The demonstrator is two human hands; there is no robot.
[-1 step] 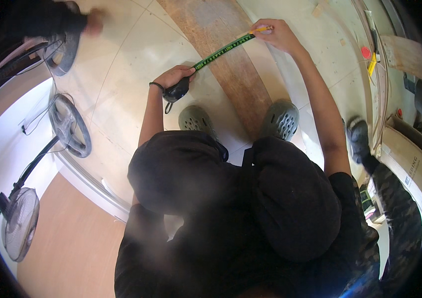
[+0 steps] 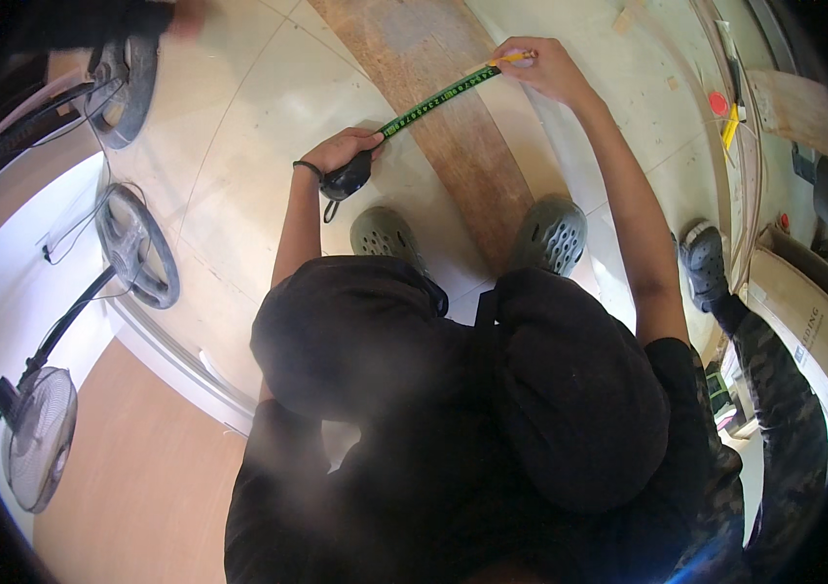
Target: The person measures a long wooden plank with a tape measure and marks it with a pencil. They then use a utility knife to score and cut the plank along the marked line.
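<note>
My left hand is closed around the black case of a tape measure, whose wrist loop hangs below. From it the green blade runs up and to the right, across a brown wooden board between my feet. At the blade's far end, beyond the board's right edge, my right hand pinches a yellow pencil, its tip at the blade. Whether those fingers also grip the blade is hidden.
A standing fan with a round base lies at the left. Another person's hand shows at upper left. On the right are a person's leg, a cardboard box and a yellow-and-black tool.
The other person's arm at upper left has moved up, toward the picture's edge. At the right, the person's foot and leg have shifted slightly. My hands and the tape stay put.
</note>
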